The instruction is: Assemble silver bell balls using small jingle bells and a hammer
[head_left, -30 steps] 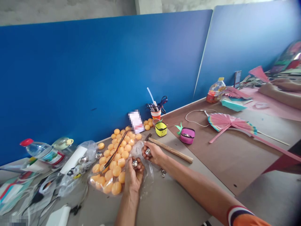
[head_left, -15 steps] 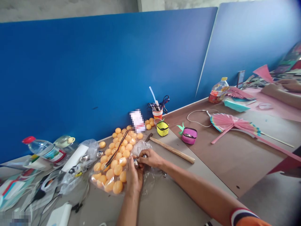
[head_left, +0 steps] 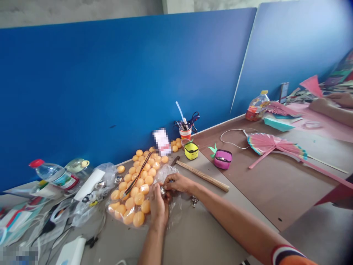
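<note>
My left hand (head_left: 157, 207) is closed around a shiny silver ball (head_left: 163, 191), mostly covered by the fingers. Thumb and fingertips of my right hand (head_left: 176, 183) are pinched together right against that ball; what lies between them is too small or hidden to make out. Both hands are over a crumpled clear plastic bag (head_left: 165, 171). To their left, many orange balls (head_left: 138, 198) fill a transparent bag. Beneath my right forearm lie several small shiny metal pieces (head_left: 194, 201).
A hammer (head_left: 202, 175) lies beyond my right hand. Past it are a yellow pouch (head_left: 191, 151), a purple pouch (head_left: 222, 160) and a cup of tools (head_left: 185, 134). Bottles (head_left: 56, 176) and cables lie left. A pink folded fan (head_left: 271, 142) and another person's hands (head_left: 328, 105) are right.
My right fingertips have drawn in toward the silver ball; a shiny bit seen at them before is now hidden. More of the small metal pieces show beneath my forearm. The view shifts slightly.
</note>
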`<state>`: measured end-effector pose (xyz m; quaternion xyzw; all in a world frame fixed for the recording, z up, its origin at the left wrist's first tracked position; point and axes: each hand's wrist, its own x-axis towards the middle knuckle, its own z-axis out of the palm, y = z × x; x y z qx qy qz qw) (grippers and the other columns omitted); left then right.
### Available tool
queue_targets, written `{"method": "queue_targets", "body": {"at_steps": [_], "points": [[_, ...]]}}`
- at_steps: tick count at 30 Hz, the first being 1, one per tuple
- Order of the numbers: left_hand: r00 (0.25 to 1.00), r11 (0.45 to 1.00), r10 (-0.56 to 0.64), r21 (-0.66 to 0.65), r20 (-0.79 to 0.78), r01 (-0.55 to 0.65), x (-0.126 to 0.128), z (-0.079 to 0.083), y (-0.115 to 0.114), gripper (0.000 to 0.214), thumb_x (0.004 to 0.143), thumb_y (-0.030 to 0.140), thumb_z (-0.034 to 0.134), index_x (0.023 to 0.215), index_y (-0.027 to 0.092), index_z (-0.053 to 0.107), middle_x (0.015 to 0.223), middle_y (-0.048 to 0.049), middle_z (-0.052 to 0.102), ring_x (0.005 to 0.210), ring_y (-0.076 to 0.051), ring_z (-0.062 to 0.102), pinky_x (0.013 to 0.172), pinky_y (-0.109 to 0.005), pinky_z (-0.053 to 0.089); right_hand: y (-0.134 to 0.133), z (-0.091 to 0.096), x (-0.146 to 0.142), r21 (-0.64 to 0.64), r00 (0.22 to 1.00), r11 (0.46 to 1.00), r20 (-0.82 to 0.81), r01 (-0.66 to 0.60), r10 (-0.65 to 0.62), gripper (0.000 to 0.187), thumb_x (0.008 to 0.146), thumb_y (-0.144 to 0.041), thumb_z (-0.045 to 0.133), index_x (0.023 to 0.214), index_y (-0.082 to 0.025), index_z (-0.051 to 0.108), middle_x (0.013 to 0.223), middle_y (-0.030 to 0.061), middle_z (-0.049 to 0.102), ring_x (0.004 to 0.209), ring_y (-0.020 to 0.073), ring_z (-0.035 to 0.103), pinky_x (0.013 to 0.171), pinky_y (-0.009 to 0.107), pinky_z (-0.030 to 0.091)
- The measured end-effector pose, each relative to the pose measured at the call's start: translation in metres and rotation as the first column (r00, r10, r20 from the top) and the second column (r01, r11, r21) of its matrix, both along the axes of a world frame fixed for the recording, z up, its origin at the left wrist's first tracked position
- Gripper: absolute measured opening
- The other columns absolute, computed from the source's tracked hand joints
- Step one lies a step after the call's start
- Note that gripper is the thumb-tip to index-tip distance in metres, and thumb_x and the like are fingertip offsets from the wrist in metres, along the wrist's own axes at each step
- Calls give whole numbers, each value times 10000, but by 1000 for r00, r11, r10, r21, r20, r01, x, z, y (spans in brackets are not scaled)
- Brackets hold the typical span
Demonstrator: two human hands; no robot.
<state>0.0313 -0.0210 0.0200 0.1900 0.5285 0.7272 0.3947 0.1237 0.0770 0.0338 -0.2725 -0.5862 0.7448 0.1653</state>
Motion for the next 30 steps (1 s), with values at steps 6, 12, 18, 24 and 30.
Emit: {"method": "queue_targets", "body": {"at_steps": [6, 12, 18, 24, 30], "points": [[996, 1000, -5, 7, 92, 4, 1, 3, 1, 301, 771, 469, 732, 874, 206, 628, 766, 8, 642, 627, -128, 583, 528, -234, 456, 1, 1, 1, 19, 1000, 1000, 25, 17, -17, 183, 685, -288, 766, 680, -175, 623, 531, -36, 655, 503, 98, 556, 536, 216, 386], [992, 1000, -28, 7, 120, 27, -3, -2, 1, 333, 747, 483, 762, 871, 199, 639, 763, 1, 643, 642, -133, 591, 526, -229, 457, 3, -3, 2, 42, 998, 999, 54, 23, -25, 149, 714, -258, 765, 698, -172, 645, 550, -35, 645, 518, 101, 540, 547, 216, 409], [991, 1000, -24, 21, 131, 22, -2, -1, 2, 346, 736, 463, 779, 915, 191, 663, 798, -3, 649, 631, -122, 575, 535, -235, 458, 4, -3, 4, 43, 1000, 999, 28, 7, -8, 126, 740, -236, 745, 717, -162, 646, 554, -22, 651, 529, 117, 554, 560, 236, 414], [985, 999, -25, 35, 171, 19, 1, 5, 2, 369, 722, 484, 787, 907, 194, 655, 772, -1, 643, 577, -112, 552, 516, -238, 435, 4, 0, 9, -2, 997, 999, -59, -45, 45, 275, 811, -385, 725, 709, -159, 607, 570, 8, 665, 556, 139, 579, 571, 256, 408], [991, 1000, -16, 13, 136, 14, 1, 3, 3, 380, 712, 482, 783, 900, 174, 665, 752, 0, 653, 597, -120, 568, 529, -235, 449, 4, 0, 5, 18, 998, 998, 10, -57, 57, 190, 746, -300, 759, 738, -169, 623, 561, -27, 673, 547, 116, 601, 590, 227, 424]]}}
